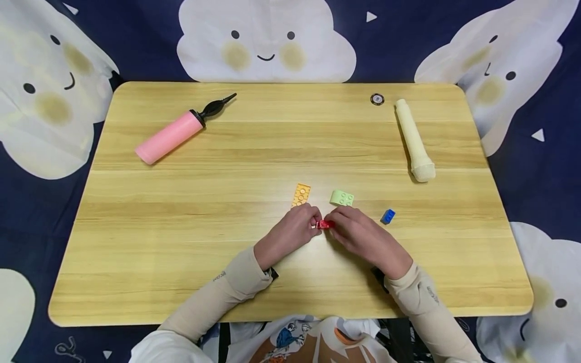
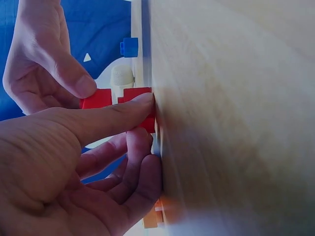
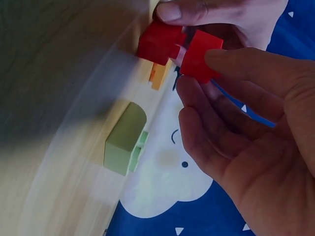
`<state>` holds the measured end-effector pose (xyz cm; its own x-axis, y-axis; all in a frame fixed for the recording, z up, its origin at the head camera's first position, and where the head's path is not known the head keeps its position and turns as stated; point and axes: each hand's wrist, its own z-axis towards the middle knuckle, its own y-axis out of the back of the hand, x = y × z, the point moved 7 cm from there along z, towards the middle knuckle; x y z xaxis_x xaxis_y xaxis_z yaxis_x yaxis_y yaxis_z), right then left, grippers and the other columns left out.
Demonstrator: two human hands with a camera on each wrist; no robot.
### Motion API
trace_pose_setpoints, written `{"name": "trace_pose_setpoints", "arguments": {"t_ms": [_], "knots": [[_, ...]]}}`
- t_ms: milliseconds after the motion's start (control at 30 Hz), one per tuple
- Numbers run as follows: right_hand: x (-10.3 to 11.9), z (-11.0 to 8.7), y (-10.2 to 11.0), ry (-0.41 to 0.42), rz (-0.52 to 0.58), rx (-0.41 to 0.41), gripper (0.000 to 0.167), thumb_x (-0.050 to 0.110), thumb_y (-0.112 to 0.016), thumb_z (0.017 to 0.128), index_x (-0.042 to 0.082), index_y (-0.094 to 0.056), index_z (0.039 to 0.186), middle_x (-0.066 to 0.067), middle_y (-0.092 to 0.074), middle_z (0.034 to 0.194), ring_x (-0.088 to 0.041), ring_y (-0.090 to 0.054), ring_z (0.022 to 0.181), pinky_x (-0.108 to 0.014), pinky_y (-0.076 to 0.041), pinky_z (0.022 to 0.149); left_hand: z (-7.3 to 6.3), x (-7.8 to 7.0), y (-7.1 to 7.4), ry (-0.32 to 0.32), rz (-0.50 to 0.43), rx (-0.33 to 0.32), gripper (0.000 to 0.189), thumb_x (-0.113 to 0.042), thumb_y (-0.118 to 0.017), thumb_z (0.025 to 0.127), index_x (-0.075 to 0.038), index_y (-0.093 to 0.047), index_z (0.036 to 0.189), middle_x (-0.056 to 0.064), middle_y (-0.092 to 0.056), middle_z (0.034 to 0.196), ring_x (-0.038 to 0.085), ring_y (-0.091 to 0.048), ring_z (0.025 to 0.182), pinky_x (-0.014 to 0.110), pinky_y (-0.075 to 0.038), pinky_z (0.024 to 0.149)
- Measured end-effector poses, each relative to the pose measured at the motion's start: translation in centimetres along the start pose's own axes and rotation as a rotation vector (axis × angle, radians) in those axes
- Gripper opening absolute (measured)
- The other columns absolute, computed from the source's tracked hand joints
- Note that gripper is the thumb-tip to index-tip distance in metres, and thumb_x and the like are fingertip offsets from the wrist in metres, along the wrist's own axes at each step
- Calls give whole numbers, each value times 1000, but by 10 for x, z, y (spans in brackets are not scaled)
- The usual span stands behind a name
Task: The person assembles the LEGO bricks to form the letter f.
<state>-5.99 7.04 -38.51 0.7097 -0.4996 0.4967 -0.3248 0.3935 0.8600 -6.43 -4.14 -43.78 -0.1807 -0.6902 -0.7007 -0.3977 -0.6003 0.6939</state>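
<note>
Between thumb and fingers, my left hand [image 1: 296,229] pinches a red toy brick [image 3: 160,43], low against the tabletop. A second red brick [image 3: 199,55] is pinched by my right hand [image 1: 360,237], just above the studs of the first. In the right wrist view a narrow gap shows between the two bricks, and the upper one is tilted. Just beyond my left hand lies an orange studded brick [image 1: 301,194]. A light green brick with a rounded end [image 1: 342,197] lies beyond my right hand. To the right is a small blue brick [image 1: 388,217].
A pink hand pump [image 1: 170,137] with a black nozzle lies at the back left of the wooden table [image 1: 227,166]. At the back right are a cream toy microphone [image 1: 414,141] and a small black-rimmed disc [image 1: 377,99]. A cloud-patterned cloth [image 1: 386,45] surrounds the table.
</note>
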Motion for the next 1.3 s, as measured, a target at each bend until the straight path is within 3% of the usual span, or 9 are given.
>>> {"name": "trace_pose_setpoints", "arguments": {"t_ms": [400, 867, 1300], "knots": [[-2, 3, -9, 6, -12, 20, 22, -1, -77, 84, -1, -71, 105, -7, -64, 94, -16, -60, 81, -33, -54, 75, -2, 0, 1, -36, 30, -6, 17, -11, -78, 88, -5, -73, 102, 2, -61, 86, 11, -54, 77, 19, -47, 68], [-2, 6, -7, -10, -23, 29, 21, 2, -78, 84, 1, -72, 104, -6, -62, 91, -15, -58, 77, -32, -53, 71, -9, -3, 7, -95, 81, -57, 21, -18, -77, 90, -5, -74, 105, 4, -62, 92, 9, -58, 76, 18, -49, 69], [-5, 7, -9, -53, -6, 40, 19, 2, -78, 85, 3, -72, 103, -5, -61, 91, -15, -58, 79, -32, -53, 73, -9, -2, 6, -71, 80, -43, 18, -18, -76, 90, -6, -73, 103, 4, -61, 93, 10, -59, 78, 19, -50, 70]]}}
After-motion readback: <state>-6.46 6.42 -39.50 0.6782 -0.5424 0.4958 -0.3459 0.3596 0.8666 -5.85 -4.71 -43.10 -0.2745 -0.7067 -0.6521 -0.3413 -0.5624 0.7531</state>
